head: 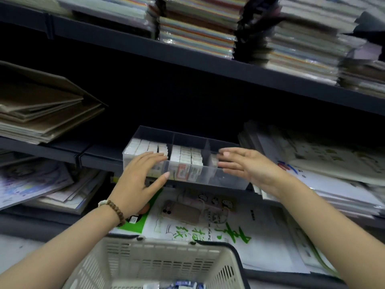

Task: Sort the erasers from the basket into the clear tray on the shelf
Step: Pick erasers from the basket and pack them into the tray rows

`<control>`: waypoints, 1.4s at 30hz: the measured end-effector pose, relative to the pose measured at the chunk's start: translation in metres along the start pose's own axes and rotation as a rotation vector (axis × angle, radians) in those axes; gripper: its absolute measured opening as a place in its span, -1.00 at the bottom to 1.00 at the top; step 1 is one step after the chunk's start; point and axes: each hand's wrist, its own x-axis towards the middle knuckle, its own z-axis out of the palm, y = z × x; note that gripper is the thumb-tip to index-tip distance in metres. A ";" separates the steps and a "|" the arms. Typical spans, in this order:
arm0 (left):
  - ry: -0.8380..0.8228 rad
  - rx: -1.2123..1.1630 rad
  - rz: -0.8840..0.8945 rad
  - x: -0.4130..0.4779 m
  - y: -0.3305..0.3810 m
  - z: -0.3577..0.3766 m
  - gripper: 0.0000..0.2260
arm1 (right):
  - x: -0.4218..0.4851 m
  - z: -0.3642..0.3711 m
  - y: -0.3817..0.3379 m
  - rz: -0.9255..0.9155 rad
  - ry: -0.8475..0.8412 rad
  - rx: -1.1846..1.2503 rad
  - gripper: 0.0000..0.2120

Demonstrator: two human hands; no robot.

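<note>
A clear tray (229,180) with dividers sits on the dark middle shelf, its left and middle compartments packed with rows of white erasers (185,157). My left hand (141,178) rests on the tray's front left wall, fingers over the top and thumb against the front. My right hand (248,163) hovers flat over the right compartment with fingers apart, holding nothing. A white plastic basket (162,263) stands below at the bottom centre; a few small blue and white items (179,285) show at its bottom edge.
Sketch paper packs (208,224) lie on the lower shelf under the tray. Stacks of paper and pads (325,155) sit right of the tray, brown folders (41,109) to its left, coloured paper stacks (198,28) on the top shelf.
</note>
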 end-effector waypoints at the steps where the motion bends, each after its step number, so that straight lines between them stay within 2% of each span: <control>1: -0.018 -0.019 0.008 -0.009 0.003 0.004 -0.53 | -0.011 0.003 0.010 -0.002 -0.063 0.063 -0.76; 3: -0.128 -0.064 -0.024 -0.031 0.007 0.017 -0.55 | -0.027 0.015 0.045 0.085 -0.201 0.133 -0.79; 5: -0.347 -0.085 -0.136 -0.058 0.004 0.037 -0.56 | -0.035 0.033 0.095 0.269 -0.282 0.089 -0.80; 8: -0.690 -0.103 -0.331 -0.105 -0.017 0.072 -0.60 | -0.042 0.062 0.187 0.552 -0.255 -0.054 -0.75; 12: -0.975 -0.059 -0.521 -0.170 -0.049 0.120 -0.58 | -0.061 0.093 0.288 0.799 -0.277 -0.127 -0.76; 15: -1.093 -0.099 -0.698 -0.210 -0.068 0.152 -0.65 | -0.077 0.111 0.333 0.850 -0.333 -0.205 -0.87; 20: -1.302 -0.078 -0.788 -0.264 -0.087 0.188 -0.70 | -0.096 0.126 0.381 0.740 -0.644 -0.673 -0.66; 22: -1.387 -0.075 -0.817 -0.279 -0.088 0.199 -0.70 | -0.104 0.127 0.392 0.733 -0.699 -0.787 -0.62; 25: -1.394 -0.090 -0.839 -0.292 -0.089 0.210 -0.84 | -0.111 0.127 0.404 0.664 -0.703 -0.856 -0.53; 28: -1.358 -0.117 -0.810 -0.298 -0.091 0.216 -0.78 | -0.116 0.128 0.409 0.602 -0.730 -0.962 -0.53; 31: -1.317 -0.109 -0.741 -0.304 -0.092 0.222 -0.81 | -0.120 0.129 0.415 0.609 -0.766 -1.001 -0.55; 33: -1.327 -0.085 -0.747 -0.307 -0.094 0.226 -0.82 | -0.122 0.129 0.418 0.598 -0.743 -1.001 -0.61; 37: -1.307 -0.031 -0.742 -0.307 -0.095 0.231 -0.70 | -0.122 0.128 0.417 0.570 -0.696 -0.976 -0.68; 42: -1.232 -0.018 -0.795 -0.312 -0.095 0.238 -0.71 | -0.123 0.129 0.418 0.587 -0.745 -0.983 -0.56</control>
